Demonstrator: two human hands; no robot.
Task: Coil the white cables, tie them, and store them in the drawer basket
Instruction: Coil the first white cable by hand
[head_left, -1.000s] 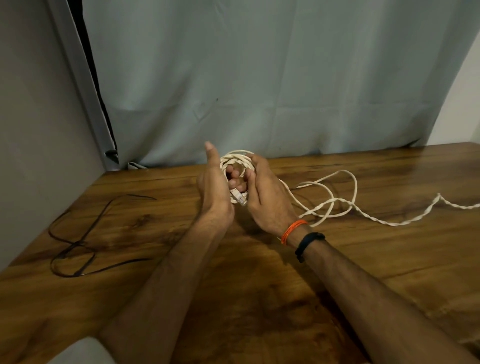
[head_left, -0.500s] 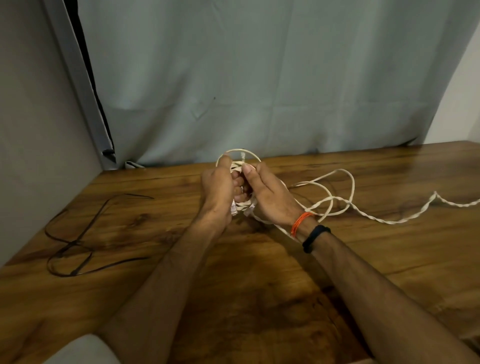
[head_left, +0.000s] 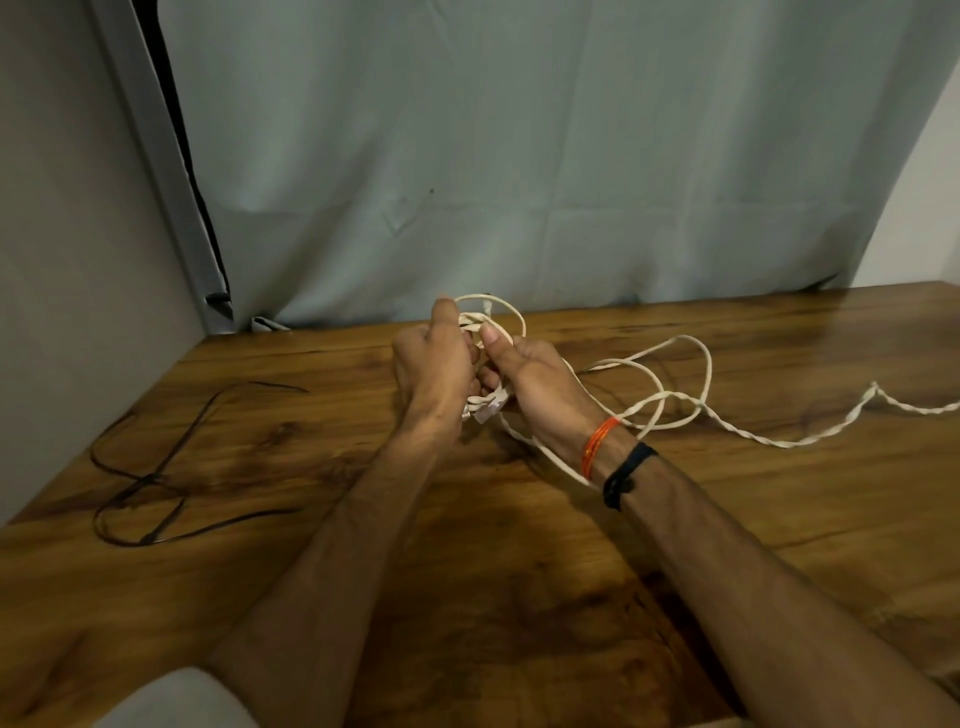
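White cables (head_left: 670, 410), black cord (head_left: 156, 467), brown grained wooden table (head_left: 519, 571), pale grey-green curtain (head_left: 519, 156), orange wristband (head_left: 597, 447).

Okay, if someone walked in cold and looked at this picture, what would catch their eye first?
First, the two hands at mid-table: the left hand and right hand both grip a small coil of white cable held above the wooden table. Next, the cable's loose tail, looping and twisting off to the right edge. Then the thin black cable lying tangled at the table's left.
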